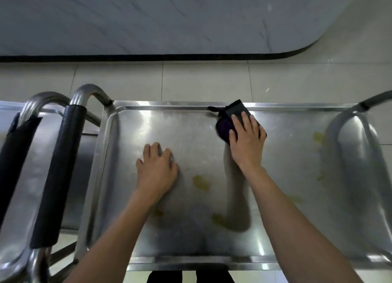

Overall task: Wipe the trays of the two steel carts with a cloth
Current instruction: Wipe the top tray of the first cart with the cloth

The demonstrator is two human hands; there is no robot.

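A steel cart's top tray (297, 155) fills the middle of the view, with yellowish smears on it. My right hand (247, 142) presses a dark purple-black cloth (233, 117) flat against the tray near its far rim, fingers spread straight over it. My left hand (157, 168) rests flat on the tray to the left of centre, holding nothing. A second steel cart (12, 176) stands at the far left, only partly in view.
Two curved steel handles with black foam sleeves (57, 172) rise between the carts on the left. Another curved handle (373, 100) stands at the right end. Beyond the tray lie a tiled floor (203, 81) and a grey marble-look counter (169, 17).
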